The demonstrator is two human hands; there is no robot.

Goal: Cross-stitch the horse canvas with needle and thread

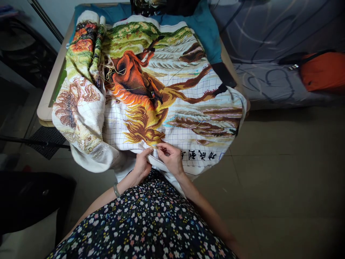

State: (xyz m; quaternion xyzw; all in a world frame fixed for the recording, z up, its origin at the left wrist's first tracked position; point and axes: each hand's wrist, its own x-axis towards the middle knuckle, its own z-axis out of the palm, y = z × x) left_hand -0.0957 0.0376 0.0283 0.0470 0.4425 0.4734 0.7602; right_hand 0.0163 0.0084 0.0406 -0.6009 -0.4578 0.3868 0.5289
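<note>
A large cross-stitch cloth (114, 131) with a blue grid is spread before me, its near edge hanging over my lap. Stitched on it are an orange and yellow horse (147, 118), brown and grey ground, and black characters (199, 155) at the near right. My left hand (142, 164) grips the near edge below the horse's head, thumb on top and fingers underneath. Just right of it, my right hand (172, 158) is closed in a pinch over the cloth by the muzzle. Whatever sits between those fingertips is too small to make out.
Under the cloth stands a table with a pale wooden rim (44, 104) and a teal cover (210, 34). A rolled, stitched part of the cloth (81, 54) lies on the left. Loose threads (110, 70) rest on the horse. A grey patterned sofa (258, 77) holds an orange bag (322, 72).
</note>
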